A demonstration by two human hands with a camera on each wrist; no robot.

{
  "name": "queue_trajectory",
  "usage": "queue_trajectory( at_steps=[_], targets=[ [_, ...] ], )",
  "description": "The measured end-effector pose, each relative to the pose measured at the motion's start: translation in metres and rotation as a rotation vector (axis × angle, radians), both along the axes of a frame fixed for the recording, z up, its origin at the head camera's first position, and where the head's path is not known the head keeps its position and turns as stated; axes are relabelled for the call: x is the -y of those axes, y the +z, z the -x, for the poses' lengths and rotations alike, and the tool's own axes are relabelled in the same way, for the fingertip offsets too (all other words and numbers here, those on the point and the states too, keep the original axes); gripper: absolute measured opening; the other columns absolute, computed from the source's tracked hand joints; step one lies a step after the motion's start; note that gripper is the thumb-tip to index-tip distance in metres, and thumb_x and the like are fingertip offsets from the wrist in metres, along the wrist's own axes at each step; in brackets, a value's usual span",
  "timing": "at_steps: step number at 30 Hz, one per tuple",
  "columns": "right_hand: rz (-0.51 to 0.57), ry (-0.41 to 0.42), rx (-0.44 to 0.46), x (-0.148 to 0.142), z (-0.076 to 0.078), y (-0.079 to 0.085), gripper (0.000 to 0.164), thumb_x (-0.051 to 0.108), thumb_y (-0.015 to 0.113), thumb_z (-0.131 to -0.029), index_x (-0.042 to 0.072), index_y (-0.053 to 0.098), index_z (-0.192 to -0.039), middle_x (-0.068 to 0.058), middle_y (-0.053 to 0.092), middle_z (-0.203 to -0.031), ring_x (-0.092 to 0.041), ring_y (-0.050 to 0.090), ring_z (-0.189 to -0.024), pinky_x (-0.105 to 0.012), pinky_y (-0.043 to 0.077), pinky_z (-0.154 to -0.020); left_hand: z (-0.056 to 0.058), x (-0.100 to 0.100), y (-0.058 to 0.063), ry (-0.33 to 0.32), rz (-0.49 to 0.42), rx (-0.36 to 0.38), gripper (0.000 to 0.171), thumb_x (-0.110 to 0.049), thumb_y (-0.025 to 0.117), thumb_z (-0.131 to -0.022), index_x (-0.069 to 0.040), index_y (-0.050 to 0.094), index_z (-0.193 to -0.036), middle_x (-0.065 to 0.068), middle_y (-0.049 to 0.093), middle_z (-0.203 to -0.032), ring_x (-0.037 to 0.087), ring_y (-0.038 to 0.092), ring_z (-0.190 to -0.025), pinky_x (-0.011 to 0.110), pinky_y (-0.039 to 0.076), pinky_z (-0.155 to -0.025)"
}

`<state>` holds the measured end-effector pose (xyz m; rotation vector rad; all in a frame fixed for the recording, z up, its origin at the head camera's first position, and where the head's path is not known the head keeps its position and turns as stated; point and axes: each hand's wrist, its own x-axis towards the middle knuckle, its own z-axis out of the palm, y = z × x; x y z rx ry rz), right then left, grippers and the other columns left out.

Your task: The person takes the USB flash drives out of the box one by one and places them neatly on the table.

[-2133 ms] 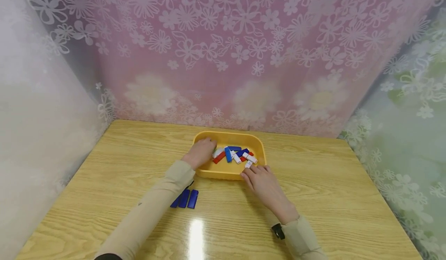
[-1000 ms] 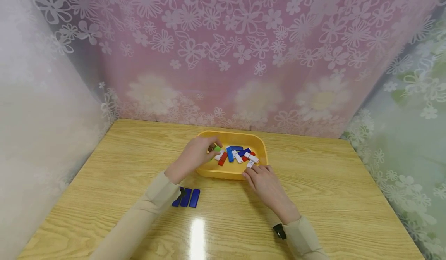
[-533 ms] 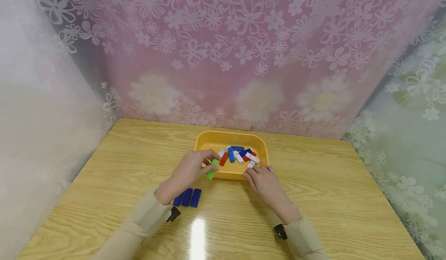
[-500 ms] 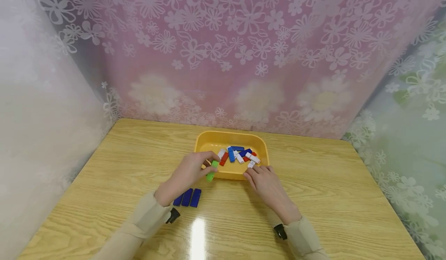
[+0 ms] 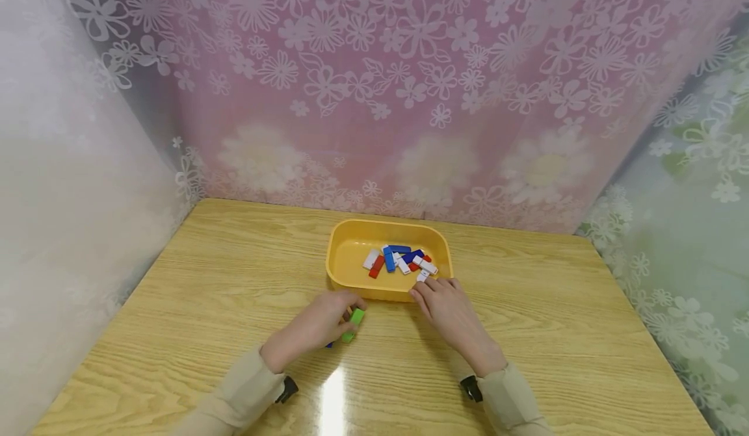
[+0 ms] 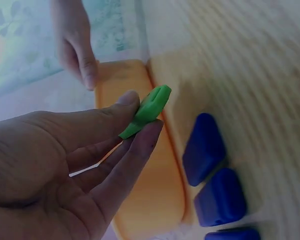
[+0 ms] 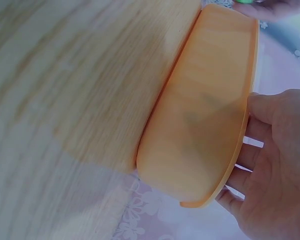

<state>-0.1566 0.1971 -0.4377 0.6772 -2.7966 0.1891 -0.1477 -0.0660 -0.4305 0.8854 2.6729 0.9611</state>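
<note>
In the head view my left hand (image 5: 313, 325) pinches a green USB stick (image 5: 354, 325) just above the table, in front of the yellow bin (image 5: 358, 233). The left wrist view shows the green stick (image 6: 151, 107) between thumb and fingertips. Blue USB sticks (image 6: 205, 150) lie in a row on the table; in the head view the left hand hides most of them. My right hand (image 5: 453, 312) grips the bin's near right rim, with the thumb on the outer wall (image 7: 200, 110) side and the fingers over the edge, as the right wrist view shows.
Inside the bin lie several more sticks: a red one (image 5: 376, 266), a light blue one (image 5: 389, 258), dark blue ones and white ones (image 5: 424, 265). A floral cloth (image 5: 380, 98) hangs behind the wooden table (image 5: 526, 306).
My left hand has taken the green stick out of the bin and brought it nearer, down towards the blue row. The right hand has kept its grip on the rim.
</note>
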Motion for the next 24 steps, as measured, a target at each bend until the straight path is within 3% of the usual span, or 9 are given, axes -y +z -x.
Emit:
queue_trajectory(
  at_steps=[9,17,24],
  targets=[
    [0.000,0.015,-0.021,-0.0012,0.0001,-0.0021,0.017,0.026,0.061,-0.103,0.012,0.071,-0.099,-0.001,0.066,-0.089,-0.026,0.061,-0.086,-0.045,0.045,-0.086,-0.0029,0.0009,-0.0090,0.008,0.071,-0.049,0.029,-0.008,0.080,-0.087,-0.003,0.070,-0.113,0.003,0.065,-0.093,0.010,0.053,-0.075,0.025,0.047,-0.065],
    [-0.006,0.012,-0.024,-0.0013,-0.0006,-0.0012,0.018,0.027,0.061,-0.103,0.013,0.071,-0.099,-0.001,0.067,-0.090,-0.025,0.061,-0.086,-0.044,0.045,-0.086,-0.0051,0.0040,-0.0081,0.017,0.160,-0.169,0.027,-0.019,0.084,-0.084,-0.005,0.074,-0.104,0.002,0.061,-0.092,0.016,0.051,-0.083,0.028,0.044,-0.070],
    [0.004,0.012,-0.015,-0.0016,0.0006,-0.0013,0.016,0.026,0.061,-0.103,0.013,0.070,-0.098,-0.001,0.066,-0.088,-0.025,0.060,-0.084,-0.044,0.045,-0.086,-0.0039,0.0073,-0.0105,0.004,0.191,-0.176,0.035,-0.029,0.086,-0.080,-0.009,0.073,-0.106,0.000,0.062,-0.096,0.015,0.046,-0.085,0.028,0.040,-0.071]
  ],
)
